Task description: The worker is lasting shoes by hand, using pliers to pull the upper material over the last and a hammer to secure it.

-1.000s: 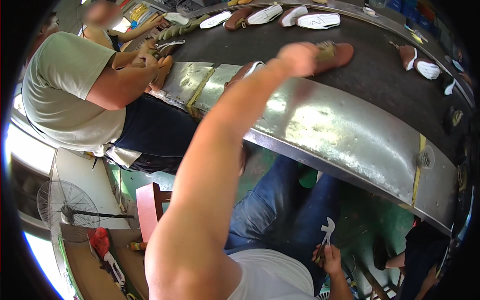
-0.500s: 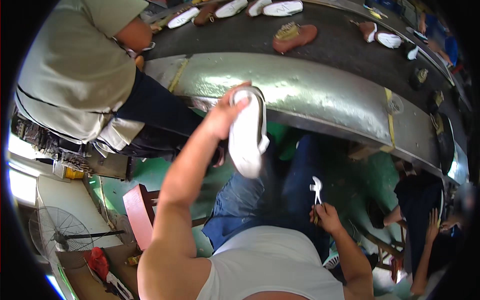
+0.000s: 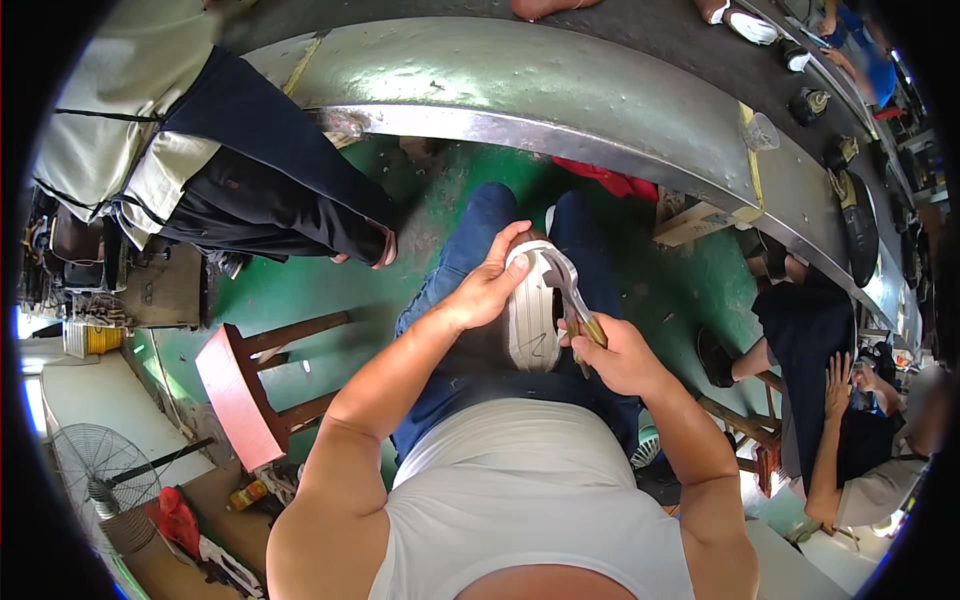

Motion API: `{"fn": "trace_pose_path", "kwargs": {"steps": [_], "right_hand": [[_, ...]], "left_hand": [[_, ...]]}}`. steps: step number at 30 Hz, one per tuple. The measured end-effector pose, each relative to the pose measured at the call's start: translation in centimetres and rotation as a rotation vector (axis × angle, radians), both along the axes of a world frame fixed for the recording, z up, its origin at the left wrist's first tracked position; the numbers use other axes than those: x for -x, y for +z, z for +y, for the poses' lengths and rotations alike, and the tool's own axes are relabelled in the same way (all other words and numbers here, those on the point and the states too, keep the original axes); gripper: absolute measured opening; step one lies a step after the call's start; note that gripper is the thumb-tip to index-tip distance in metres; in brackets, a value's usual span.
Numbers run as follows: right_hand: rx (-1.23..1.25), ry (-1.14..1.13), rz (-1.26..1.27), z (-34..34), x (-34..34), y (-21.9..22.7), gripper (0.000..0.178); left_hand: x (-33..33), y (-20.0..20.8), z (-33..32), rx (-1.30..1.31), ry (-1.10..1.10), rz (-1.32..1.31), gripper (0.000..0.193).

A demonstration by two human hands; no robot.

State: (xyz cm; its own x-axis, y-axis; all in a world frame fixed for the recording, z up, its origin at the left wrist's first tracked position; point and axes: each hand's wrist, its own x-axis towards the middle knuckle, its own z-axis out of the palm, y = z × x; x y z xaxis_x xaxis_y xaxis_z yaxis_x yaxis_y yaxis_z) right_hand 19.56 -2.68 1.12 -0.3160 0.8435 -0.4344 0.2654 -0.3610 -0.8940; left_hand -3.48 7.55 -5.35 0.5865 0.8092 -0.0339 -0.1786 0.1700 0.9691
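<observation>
A shoe (image 3: 532, 325) with its pale sole turned up lies over my lap, toe and heel pointing roughly away and toward me. My left hand (image 3: 494, 285) is wrapped round its far left part, thumb pressing on the sole. A bit of brown upper shows under those fingers. My right hand (image 3: 618, 352) grips the handles of metal pincers (image 3: 574, 290), whose curved head rests at the right edge of the sole. Whether the jaws bite the shoe, I cannot tell.
Ahead runs a metal-edged bench (image 3: 520, 75) with a dark belt carrying several shoes. A person (image 3: 290, 190) stands at left, beside a pink-topped stool (image 3: 235, 400). Another person's hand (image 3: 838, 380) is at right. A fan (image 3: 100, 480) stands at lower left.
The shoe has come down from the bench edge to my lap in my left hand. My right hand has brought the pincers from the right side up against the shoe. The view has tilted down.
</observation>
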Motion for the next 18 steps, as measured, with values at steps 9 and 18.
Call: {"fn": "trace_pose_path", "kwargs": {"steps": [9, 18], "right_hand": [[0.011, 0.082, -0.159, 2.5, -0.5, -1.4, 0.018], [-0.529, 0.047, -0.533, 0.9, -0.6, -2.5, 0.019]], "left_hand": [[-0.1, -1.2, 1.2, -0.068, 0.064, 0.173, 0.047], [-0.9, 0.1, 1.5, 0.122, 0.034, 0.065, 0.044]]}}
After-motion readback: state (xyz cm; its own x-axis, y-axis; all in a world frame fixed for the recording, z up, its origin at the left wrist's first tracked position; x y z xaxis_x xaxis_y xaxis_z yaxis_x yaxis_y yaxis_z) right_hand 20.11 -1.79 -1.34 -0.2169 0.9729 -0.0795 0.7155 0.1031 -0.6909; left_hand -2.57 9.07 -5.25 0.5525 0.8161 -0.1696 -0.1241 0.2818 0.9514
